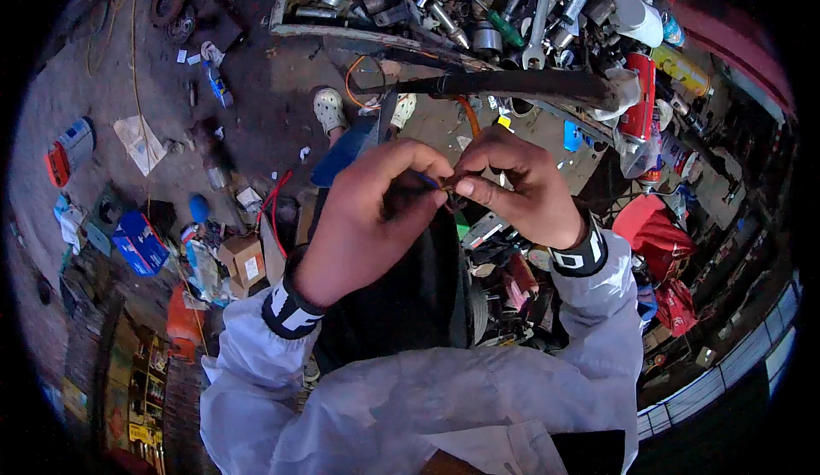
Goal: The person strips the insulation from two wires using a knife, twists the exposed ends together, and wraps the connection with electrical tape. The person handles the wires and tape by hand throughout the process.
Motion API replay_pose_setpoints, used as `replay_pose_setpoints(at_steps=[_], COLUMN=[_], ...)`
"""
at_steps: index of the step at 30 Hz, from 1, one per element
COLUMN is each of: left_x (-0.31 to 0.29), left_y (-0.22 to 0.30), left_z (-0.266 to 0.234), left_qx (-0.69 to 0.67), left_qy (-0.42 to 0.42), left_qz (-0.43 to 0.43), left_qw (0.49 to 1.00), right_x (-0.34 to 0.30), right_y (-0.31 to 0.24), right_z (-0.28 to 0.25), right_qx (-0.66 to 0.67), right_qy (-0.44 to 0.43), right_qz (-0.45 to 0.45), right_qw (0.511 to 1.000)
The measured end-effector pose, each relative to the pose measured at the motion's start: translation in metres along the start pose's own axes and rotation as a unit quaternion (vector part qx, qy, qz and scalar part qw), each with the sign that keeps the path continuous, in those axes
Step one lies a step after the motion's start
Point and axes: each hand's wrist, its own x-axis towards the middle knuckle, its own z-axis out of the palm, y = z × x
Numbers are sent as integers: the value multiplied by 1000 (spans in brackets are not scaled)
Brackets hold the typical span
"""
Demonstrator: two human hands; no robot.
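My left hand point(359, 210) and my right hand point(523, 186) meet at the fingertips in the middle of the view, thumbs against forefingers. Both pinch thin wires point(446, 186), of which short blue and yellowish-brown bits show between the fingers. Their ends are too small to make out. Just above my right hand, an orange cable point(468, 116) runs down toward the fingers. Behind my hands a dark bar point(521, 84) crosses from the middle to the right. Below them lies a black surface point(384, 296), partly covered by my left wrist.
A tray point(342, 31) heaped with sockets stands at the far side; a combination wrench point(538, 26) lies on top. A red spray can point(637, 95) and red cloth point(653, 236) are at right. Leftward are a cardboard box point(243, 263), a blue box point(141, 243) and white clogs point(329, 109) on feet.
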Motion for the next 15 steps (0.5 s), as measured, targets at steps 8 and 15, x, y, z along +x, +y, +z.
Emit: replay_pose_setpoints(at_steps=[8, 15], left_x=[-5, -9], left_y=[2, 14], left_z=[5, 9], left_qx=[-2, 139], left_qy=[41, 71], left_qz=[-3, 67], left_qw=[999, 985], right_x=[-17, -40], right_y=[8, -2], right_z=[22, 61], right_qx=[112, 419], right_qy=[126, 141], right_qz=[-16, 107], right_qw=[985, 891])
